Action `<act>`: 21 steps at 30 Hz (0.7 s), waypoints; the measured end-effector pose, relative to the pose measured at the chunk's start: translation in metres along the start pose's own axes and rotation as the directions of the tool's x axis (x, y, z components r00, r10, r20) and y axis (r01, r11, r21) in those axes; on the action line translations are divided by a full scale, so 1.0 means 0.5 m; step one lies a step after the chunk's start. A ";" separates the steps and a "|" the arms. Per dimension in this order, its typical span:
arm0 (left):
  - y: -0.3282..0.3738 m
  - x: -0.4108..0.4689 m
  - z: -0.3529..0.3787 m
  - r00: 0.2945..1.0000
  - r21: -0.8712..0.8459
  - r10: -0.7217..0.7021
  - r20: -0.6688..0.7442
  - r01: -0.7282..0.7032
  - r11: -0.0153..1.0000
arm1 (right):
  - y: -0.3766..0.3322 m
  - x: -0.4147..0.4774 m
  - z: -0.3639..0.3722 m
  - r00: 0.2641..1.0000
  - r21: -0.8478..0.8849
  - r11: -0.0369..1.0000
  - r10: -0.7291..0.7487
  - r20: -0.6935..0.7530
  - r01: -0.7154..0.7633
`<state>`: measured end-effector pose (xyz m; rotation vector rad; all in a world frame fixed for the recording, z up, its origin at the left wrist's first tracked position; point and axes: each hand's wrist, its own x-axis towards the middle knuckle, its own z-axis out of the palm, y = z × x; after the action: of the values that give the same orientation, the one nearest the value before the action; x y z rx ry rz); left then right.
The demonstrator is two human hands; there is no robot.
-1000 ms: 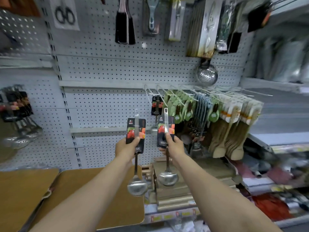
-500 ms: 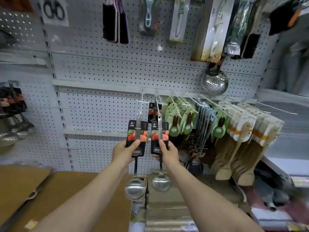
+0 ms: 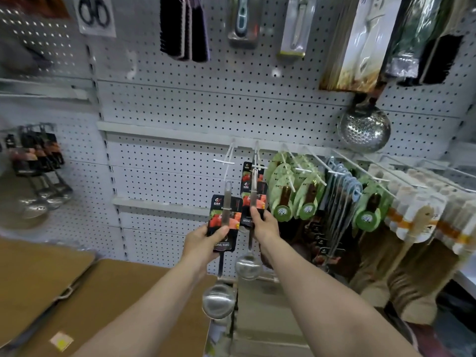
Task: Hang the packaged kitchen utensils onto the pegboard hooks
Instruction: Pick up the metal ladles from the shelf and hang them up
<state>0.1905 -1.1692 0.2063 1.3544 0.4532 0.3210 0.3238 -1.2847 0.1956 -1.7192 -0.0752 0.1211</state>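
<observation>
My left hand (image 3: 203, 244) grips a steel ladle (image 3: 219, 300) by its black and red card, bowl hanging down, below an empty white hook (image 3: 226, 162). My right hand (image 3: 265, 224) holds a second carded ladle (image 3: 247, 266) up at the neighbouring white hook (image 3: 257, 164), where a similar carded ladle hangs behind it. The top of its handle sits at the hook's tip; I cannot tell whether it is threaded on. Both hooks stick out from the grey pegboard (image 3: 167, 150).
To the right, hooks carry green-carded utensils (image 3: 296, 191), metal tools and wooden spatulas (image 3: 417, 220). A steel skimmer (image 3: 364, 127) hangs above them. Brown cardboard boxes (image 3: 85, 300) lie at lower left. More ladles (image 3: 38, 181) hang at far left.
Both hands have risen toward the pegboard hooks. The right ladle has moved up and left until its handle top reaches the second hook; the left ladle follows just below the first hook.
</observation>
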 end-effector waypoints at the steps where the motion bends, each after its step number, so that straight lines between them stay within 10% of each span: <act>1: -0.002 0.008 0.001 1.000 0.007 0.002 0.010 -0.002 1.000 | 0.002 0.015 0.004 1.000 0.016 1.000 0.007 -0.009 -0.007; 21: -0.010 0.029 0.027 1.000 -0.069 0.004 0.026 -0.003 0.998 | -0.005 0.058 0.022 0.978 0.028 0.980 0.197 0.066 -0.199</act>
<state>0.2095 -1.1750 0.2016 1.2911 0.4144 0.3185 0.3512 -1.2698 0.1954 -1.6861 0.0517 0.3220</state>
